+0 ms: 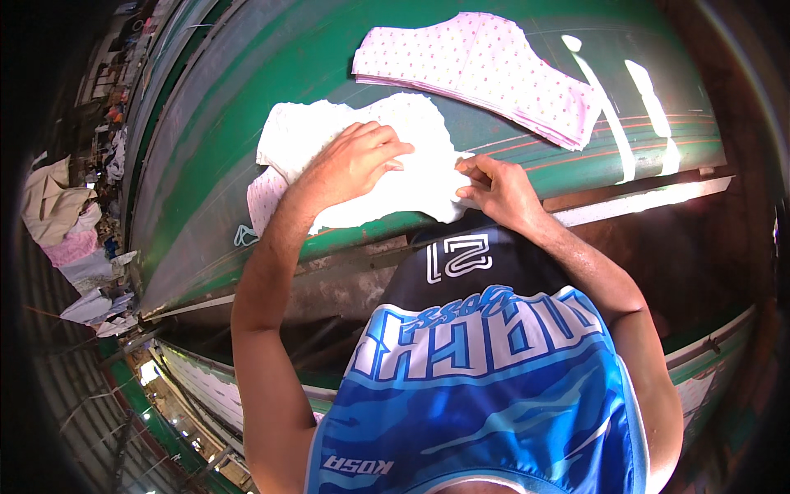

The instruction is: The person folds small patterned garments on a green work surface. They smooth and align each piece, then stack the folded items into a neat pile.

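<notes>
A bright white cut fabric piece point(411, 136) lies at the near edge of the green table, strongly lit by the sun. My left hand point(354, 160) rests on its middle, palm down, with fingers loosely bent and apart. At the right edge of the cloth, my right hand point(502, 193) pinches the border between thumb and fingers. Under the white piece, on its left side, shows a pink printed fabric piece point(265, 198). Beyond my right hand is a neat stack of pink dotted fabric pieces point(481, 66), cut to a curved outline.
The green table point(206, 140) stretches far to the left and back. A small loop of pale trim point(244, 236) sits by its near edge. Heaps of cloth point(62, 206) are at the far left. A pale metal strip point(642, 202) runs along the near right edge.
</notes>
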Demonstrator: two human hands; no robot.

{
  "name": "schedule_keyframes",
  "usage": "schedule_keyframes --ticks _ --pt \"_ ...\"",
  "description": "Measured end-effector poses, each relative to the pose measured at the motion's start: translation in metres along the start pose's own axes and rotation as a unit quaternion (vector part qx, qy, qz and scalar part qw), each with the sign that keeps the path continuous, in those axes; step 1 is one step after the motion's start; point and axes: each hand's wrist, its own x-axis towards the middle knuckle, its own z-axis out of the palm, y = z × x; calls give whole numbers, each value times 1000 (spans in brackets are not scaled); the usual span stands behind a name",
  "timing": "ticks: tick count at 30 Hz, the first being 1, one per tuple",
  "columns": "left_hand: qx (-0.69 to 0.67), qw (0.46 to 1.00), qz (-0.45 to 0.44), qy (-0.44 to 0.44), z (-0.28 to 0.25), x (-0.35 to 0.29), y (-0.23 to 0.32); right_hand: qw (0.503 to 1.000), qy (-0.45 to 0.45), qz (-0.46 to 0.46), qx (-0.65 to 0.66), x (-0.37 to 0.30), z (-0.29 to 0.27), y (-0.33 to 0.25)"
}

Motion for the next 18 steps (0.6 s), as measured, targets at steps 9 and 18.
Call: schedule_keyframes --ticks 9,18 --pt "9 1000 17 17 -4 1 5 995 30 -71 -62 9 9 10" --pt "36 998 57 4 -8 3 10 989 -30 -120 -77 -21 5 -11"
